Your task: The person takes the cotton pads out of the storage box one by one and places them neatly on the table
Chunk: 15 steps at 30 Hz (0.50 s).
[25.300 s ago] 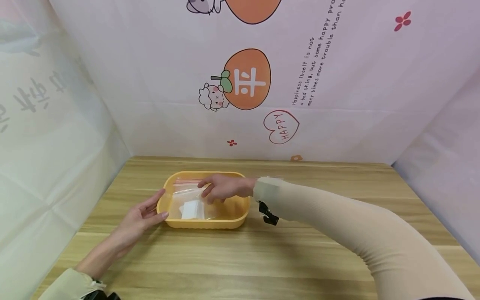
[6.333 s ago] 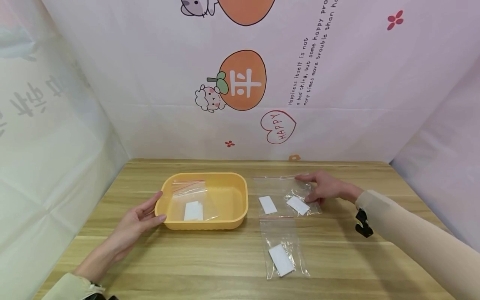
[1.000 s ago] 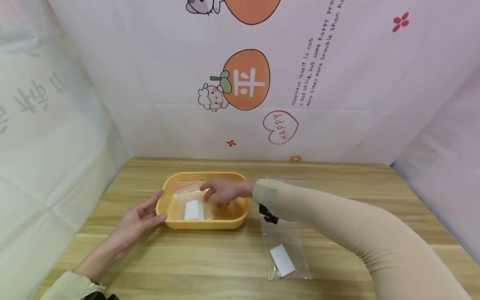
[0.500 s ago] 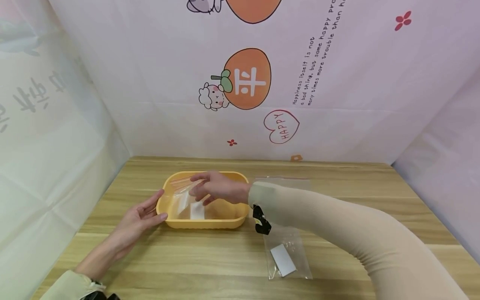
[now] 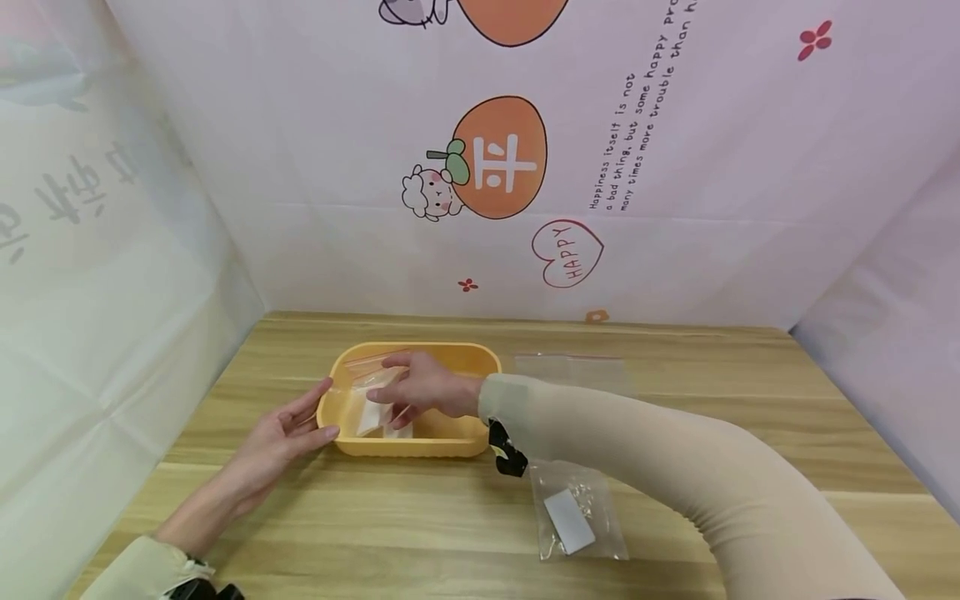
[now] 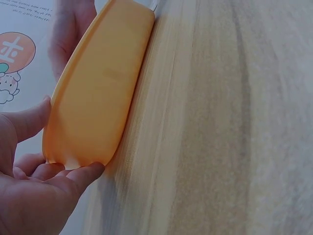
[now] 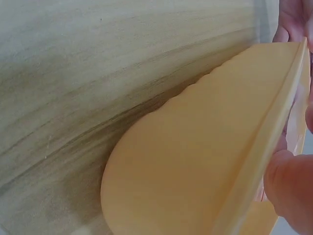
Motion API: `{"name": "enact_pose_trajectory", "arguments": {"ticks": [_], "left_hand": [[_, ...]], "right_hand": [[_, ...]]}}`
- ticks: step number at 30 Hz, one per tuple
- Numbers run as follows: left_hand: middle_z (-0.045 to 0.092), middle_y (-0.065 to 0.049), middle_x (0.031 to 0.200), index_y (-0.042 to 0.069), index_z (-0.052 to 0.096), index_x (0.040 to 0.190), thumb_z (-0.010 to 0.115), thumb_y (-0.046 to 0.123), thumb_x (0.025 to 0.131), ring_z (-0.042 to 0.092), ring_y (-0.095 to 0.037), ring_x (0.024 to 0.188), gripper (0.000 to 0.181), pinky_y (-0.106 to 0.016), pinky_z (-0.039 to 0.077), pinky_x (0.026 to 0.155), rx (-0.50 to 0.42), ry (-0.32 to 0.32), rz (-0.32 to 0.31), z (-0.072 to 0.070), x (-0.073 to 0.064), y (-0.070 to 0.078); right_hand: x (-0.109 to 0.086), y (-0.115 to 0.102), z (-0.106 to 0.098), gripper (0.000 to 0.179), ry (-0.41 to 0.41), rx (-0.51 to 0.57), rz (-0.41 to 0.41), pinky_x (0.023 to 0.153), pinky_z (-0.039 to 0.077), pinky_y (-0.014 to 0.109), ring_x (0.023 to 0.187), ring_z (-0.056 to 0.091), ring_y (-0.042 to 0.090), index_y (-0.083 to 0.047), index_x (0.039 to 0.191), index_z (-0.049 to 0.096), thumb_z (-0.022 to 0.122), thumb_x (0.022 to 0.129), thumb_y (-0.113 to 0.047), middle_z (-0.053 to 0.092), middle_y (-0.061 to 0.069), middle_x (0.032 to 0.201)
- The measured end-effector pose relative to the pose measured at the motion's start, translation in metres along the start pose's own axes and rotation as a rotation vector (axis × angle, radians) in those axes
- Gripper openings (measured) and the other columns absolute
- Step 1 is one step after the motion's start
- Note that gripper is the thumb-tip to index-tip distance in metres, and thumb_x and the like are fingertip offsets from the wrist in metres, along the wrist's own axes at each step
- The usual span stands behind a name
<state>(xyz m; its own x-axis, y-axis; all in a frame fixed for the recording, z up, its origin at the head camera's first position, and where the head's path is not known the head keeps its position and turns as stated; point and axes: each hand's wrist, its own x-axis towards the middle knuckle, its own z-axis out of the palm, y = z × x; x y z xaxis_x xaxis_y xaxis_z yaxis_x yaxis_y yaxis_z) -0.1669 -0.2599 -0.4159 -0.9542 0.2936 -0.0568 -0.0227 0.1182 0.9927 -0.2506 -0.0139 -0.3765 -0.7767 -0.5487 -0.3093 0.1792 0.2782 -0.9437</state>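
My left hand (image 5: 273, 446) grips the left end of a yellow oval plastic tray (image 5: 420, 447), thumb at the front rim and fingers round the side. In the left wrist view its thumb and fingers stand round the tray's end wall. Clear zip-lock bags with red seal lines and white cards lie in the tray's left part. My right hand (image 5: 427, 387) reaches inside with bent fingers at the upper zip-lock bag (image 5: 371, 417), which is skewed and tilted. The right wrist view shows mostly the tray's outer wall; the fingertips are hidden there.
On the wooden table (image 5: 420, 533), right of the tray, a zip-lock bag with a white card (image 5: 569, 521) lies near the front. Behind it another clear bag (image 5: 570, 365) is largely covered by the right sleeve (image 5: 637, 450). A printed cloth (image 5: 360, 250) hangs behind.
Since 25.3 seconds ago, bags have been laid on the table at right. In the last second my right hand has moved left inside the tray, and the upper bag has shifted left and tilted.
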Motion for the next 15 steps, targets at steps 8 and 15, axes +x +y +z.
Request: {"name": "enact_pose_trajectory", "arguments": {"ticks": [8, 15], "left_hand": [[0.012, -0.027, 0.171, 0.0, 0.015, 0.167, 0.069, 0.01, 0.103, 0.023, -0.042, 0.152, 0.084, -0.014, 0.044, 0.102, -0.009, 0.006, 0.011, 0.0008, 0.0004, -0.0008], [0.012, -0.026, 0.171, 0.0, 0.015, 0.167, 0.069, 0.011, 0.104, 0.023, -0.042, 0.152, 0.084, -0.013, 0.044, 0.102, -0.009, -0.003, 0.016, 0.0006, 0.0002, -0.0004]], "right_hand": [[0.0022, 0.0, 0.0007, 0.068, 0.032, 0.022, 0.002, 0.068, 0.065, 0.04, 0.06, 0.068, 0.021, 0.008, 0.158, 0.038, 0.07, 0.099, 0.004, 0.071, 0.018, 0.08], [-0.0024, 0.0009, 0.0003, 0.074, 0.044, 0.019, -0.02, 0.063, 0.065, 0.038, 0.056, 0.068, 0.02, 0.009, 0.16, 0.034, 0.071, 0.095, 0.011, 0.071, 0.02, 0.081]]}}
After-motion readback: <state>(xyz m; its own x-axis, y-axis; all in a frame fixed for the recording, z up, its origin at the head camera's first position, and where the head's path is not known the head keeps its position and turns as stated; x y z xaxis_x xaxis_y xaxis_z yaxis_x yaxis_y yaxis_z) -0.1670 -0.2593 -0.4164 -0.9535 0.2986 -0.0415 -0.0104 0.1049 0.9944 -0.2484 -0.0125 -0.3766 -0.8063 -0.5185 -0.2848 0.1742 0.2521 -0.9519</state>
